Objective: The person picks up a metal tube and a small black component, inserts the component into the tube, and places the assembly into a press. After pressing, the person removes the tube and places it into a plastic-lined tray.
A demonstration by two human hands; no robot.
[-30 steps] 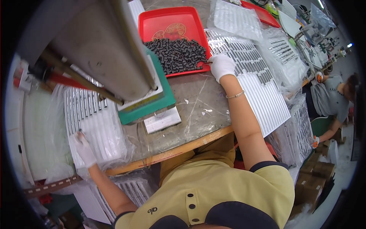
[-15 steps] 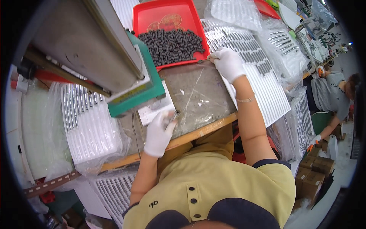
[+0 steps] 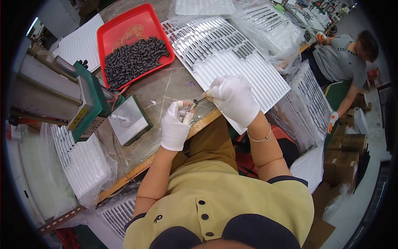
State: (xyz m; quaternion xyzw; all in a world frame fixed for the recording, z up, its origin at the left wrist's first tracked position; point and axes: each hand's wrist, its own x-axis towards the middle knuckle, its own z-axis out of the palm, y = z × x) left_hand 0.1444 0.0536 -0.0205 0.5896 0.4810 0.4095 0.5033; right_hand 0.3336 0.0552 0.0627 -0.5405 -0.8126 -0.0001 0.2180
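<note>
My left hand [image 3: 174, 128], in a white glove with bare fingertips, is closed on a small shiny part [image 3: 191, 109], mostly hidden by the fingers. From the right, my gloved right hand [image 3: 235, 98] pinches a thin dark rod [image 3: 201, 100]. At the rod's end is a small black piece [image 3: 195, 101], right at the left fingertips; whether it touches the shiny part I cannot tell. Both hands hover above the front edge of the table. Beyond them, a red tray [image 3: 163, 25] holds a heap of small black tubular pieces [image 3: 134, 61].
A green press [image 3: 89, 110] stands at left over a metal block [image 3: 132, 121]. Ribbed white foam sheets [image 3: 244, 79] carry rows of shiny metal rods. More wrapped sheets [image 3: 85, 170] lie at left. A co-worker [image 3: 342, 58] works at far right, beside cardboard boxes [image 3: 342, 162].
My right hand has come back from the tray's corner with the thin rod, toward my left hand. My left hand has moved slightly up, away from the press. The whole view has shifted.
</note>
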